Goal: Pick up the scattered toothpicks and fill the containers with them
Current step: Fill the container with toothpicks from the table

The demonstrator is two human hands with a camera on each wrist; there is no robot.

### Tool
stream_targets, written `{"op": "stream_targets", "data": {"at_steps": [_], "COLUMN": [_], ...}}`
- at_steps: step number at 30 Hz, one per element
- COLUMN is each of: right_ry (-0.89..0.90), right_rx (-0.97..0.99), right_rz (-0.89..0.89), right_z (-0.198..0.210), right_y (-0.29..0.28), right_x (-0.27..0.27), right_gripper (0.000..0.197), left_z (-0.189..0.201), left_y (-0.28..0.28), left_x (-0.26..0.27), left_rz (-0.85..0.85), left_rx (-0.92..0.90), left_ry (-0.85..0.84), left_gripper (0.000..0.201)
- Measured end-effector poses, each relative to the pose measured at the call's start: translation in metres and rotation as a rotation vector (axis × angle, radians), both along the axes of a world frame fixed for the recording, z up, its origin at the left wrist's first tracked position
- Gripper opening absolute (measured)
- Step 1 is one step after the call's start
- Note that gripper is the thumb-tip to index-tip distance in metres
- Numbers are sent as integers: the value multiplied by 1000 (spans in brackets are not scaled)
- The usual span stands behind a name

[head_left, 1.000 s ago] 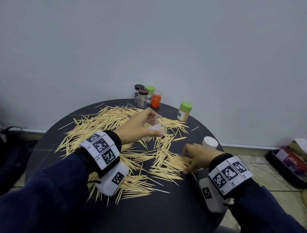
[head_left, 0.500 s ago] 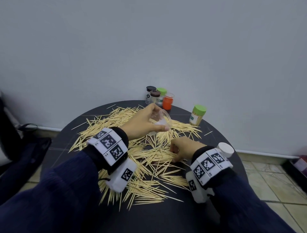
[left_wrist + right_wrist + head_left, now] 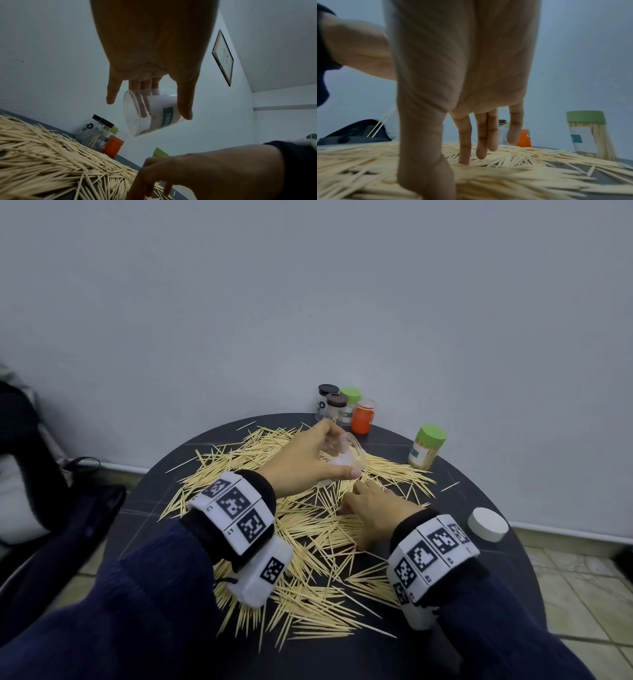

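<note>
Pale wooden toothpicks [image 3: 308, 542] lie scattered in a wide heap over the round dark table [image 3: 479, 594]. My left hand [image 3: 308, 463] grips a clear plastic container [image 3: 342, 453] with a white and teal label, tilted and raised above the heap; in the left wrist view the container [image 3: 150, 113] looks empty. My right hand [image 3: 370, 508] lies just below it, with straight fingers [image 3: 464, 142] and thumb reaching down onto the toothpicks [image 3: 505, 175]. It holds nothing that I can see.
A green-lidded container [image 3: 426, 451] full of toothpicks stands at the back right. Several small jars [image 3: 337, 405] and an orange one [image 3: 362, 419] cluster at the far edge by the wall. A white lid [image 3: 488, 523] lies at the right edge. A dark bag [image 3: 51, 491] sits left.
My right hand has moved left and forward from near the white lid to the middle of the heap, under the container. The left hand keeps its grip on the container.
</note>
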State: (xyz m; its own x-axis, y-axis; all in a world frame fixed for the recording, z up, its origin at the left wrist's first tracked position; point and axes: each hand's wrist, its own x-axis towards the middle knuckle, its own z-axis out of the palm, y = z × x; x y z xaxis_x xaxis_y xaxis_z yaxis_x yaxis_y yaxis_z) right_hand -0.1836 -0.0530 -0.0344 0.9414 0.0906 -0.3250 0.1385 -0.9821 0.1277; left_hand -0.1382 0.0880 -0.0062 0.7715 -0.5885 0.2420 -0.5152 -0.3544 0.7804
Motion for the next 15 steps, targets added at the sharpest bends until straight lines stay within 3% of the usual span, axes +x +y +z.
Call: {"op": "stream_targets", "data": {"at_steps": [15], "right_ry": [92], "right_rx": [79], "right_rz": [-32], "right_z": [-5], "right_y": [17], "right_x": [9], "right_gripper": [39], "left_z": [-3], "left_y": [-5], "left_x": [0], "left_rz": [0], "left_rx": [12], "left_ry": [5], "left_gripper": [57]}}
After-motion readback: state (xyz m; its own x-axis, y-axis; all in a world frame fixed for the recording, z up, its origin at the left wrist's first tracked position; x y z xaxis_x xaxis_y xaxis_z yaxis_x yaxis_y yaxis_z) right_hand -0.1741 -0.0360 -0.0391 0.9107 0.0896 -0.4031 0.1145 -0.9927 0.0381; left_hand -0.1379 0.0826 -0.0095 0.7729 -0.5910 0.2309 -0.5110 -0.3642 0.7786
